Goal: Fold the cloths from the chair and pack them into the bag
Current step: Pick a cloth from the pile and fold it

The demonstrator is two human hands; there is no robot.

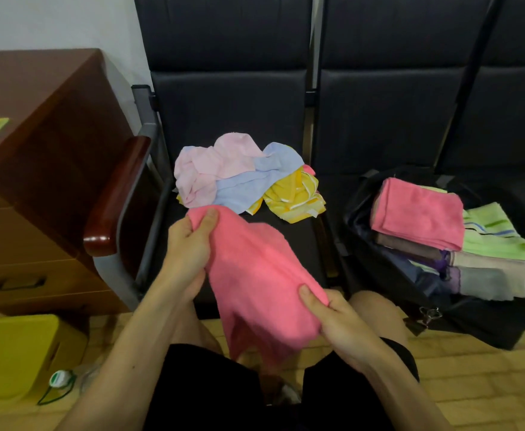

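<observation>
Left hand: my left hand [189, 244] is closed on the upper end of the coral-pink terry cloth [255, 275], thumb on top, over the front part of the dark padded chair seat [286, 241].
Right hand: my right hand [332, 318] pinches the cloth's near right edge, thumb pressed onto the fabric, just off the seat's front edge.
Held cloth: it slants from the seat down toward my lap; its lower edge hangs loose between my knees, clear of the seat.
Pile: a crumpled heap of pale pink, light blue and yellow cloths [242, 178] lies toward the back of that seat, its front edge just behind the held cloth's upper end; whether they touch I cannot tell.
Open room on the seat: bare cushion shows to the right of the held cloth and in front of the yellow cloths.
Bag: the open black fabric bag [488, 318] sits on the next seat to the right, overhanging its front edge.
Bag contents: a folded pink cloth [416, 213] lies on top of folded brown, grey, purple and green cloths, some reaching past the bag's right rim.
Left boundary: a glossy reddish-brown wooden armrest [115, 197] borders the seat's left side.
</observation>
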